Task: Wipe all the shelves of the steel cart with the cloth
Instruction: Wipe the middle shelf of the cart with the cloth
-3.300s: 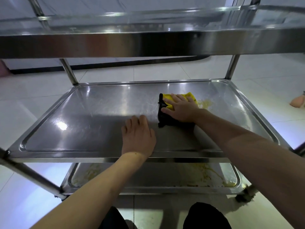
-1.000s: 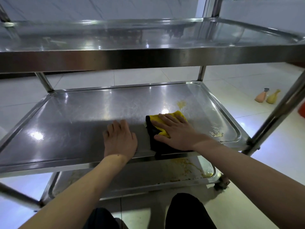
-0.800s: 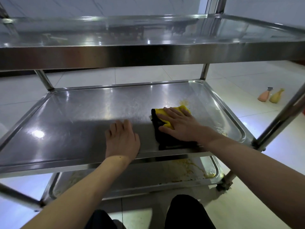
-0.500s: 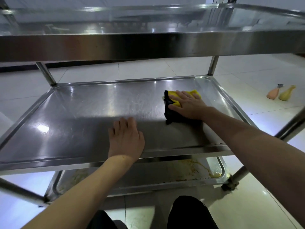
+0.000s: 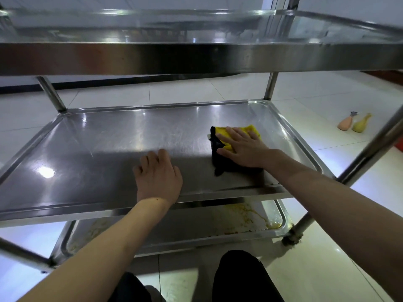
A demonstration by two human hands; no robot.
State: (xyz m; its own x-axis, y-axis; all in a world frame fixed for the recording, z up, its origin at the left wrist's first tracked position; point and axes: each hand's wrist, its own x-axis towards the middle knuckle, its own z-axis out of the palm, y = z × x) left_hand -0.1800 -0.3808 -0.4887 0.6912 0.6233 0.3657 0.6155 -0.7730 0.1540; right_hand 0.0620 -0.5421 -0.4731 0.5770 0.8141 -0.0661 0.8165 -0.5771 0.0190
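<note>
Head view: the right hand (image 5: 244, 149) lies flat on the cloth (image 5: 233, 147), fingers straight and spread, pressing it onto the middle shelf (image 5: 109, 149) of the steel cart (image 5: 196, 59). Yellow fabric peeks out past the fingertips, the black part bunches under the palm and thumb. Just left of it, apart from the cloth, the left hand (image 5: 158, 175) rests palm-down on the shelf near its front rim, fingers relaxed, holding nothing. Below, the bottom shelf (image 5: 196, 232) shows yellow smears.

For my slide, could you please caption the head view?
Right hand presses the yellow-and-black cloth on the cart's middle shelf; left hand rests beside it.
</note>
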